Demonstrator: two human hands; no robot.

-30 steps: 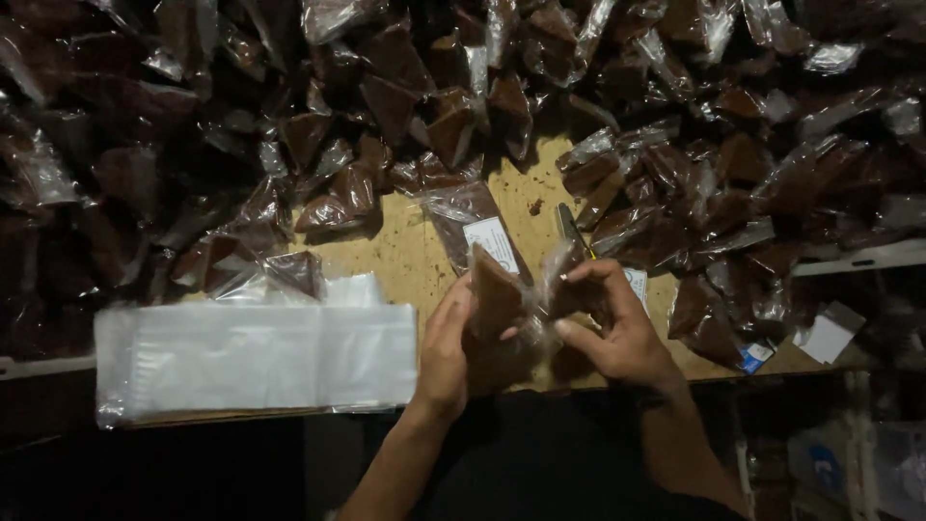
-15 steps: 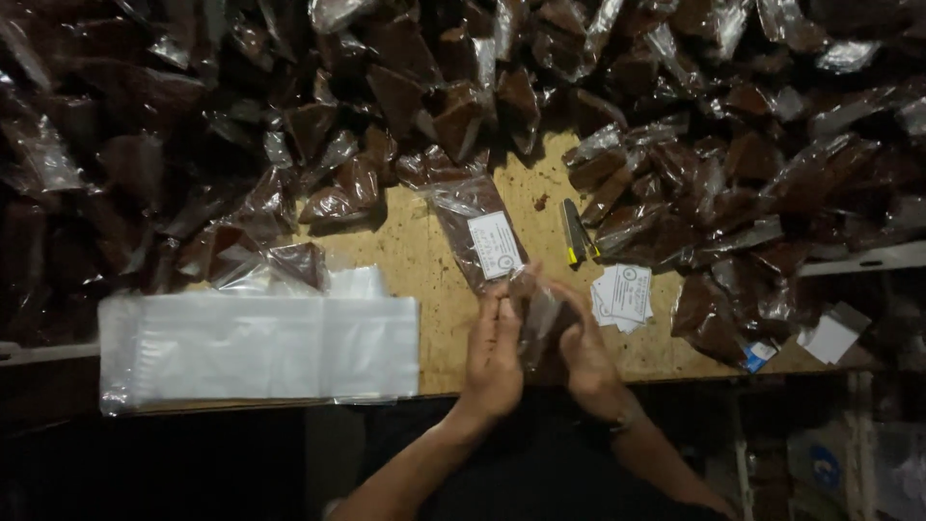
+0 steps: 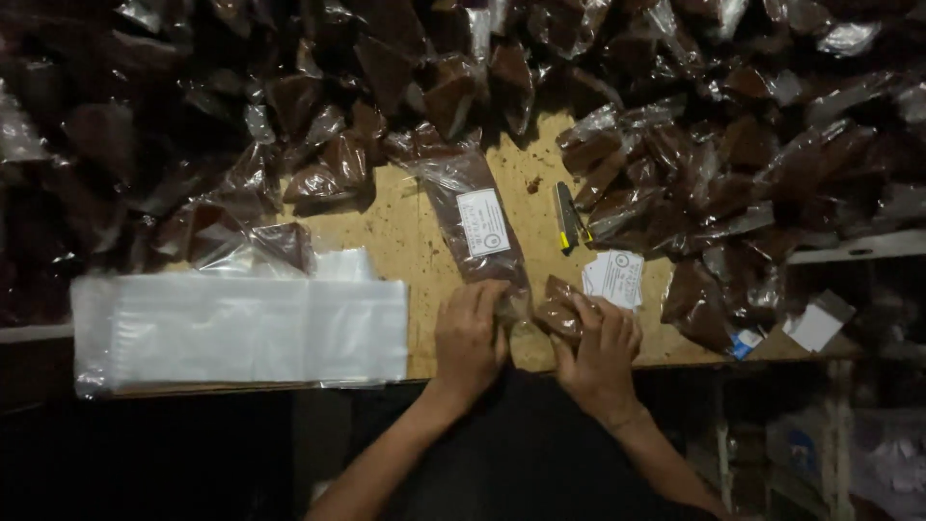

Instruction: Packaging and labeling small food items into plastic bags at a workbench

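Both my hands work at the near edge of a wooden board [image 3: 405,232]. My left hand [image 3: 470,333] and my right hand [image 3: 600,349] together grip a small clear packet of dark brown stuff [image 3: 558,311], pinched between the fingers. Just beyond it lies a long clear packet of the same brown stuff with a white label [image 3: 479,224], its near end touching my left fingers. A small stack of white labels [image 3: 614,278] lies right of my right hand.
Heaps of brown-filled clear packets [image 3: 318,87] crowd the far and right sides of the board. A stack of flat empty clear bags [image 3: 241,328] lies at the left. A small cutter with a yellow tip [image 3: 565,217] lies near the labels. A white card [image 3: 815,323] sits far right.
My hands have come down from a raised position to the board's near edge, closing together on the small packet. The view has shifted slightly.
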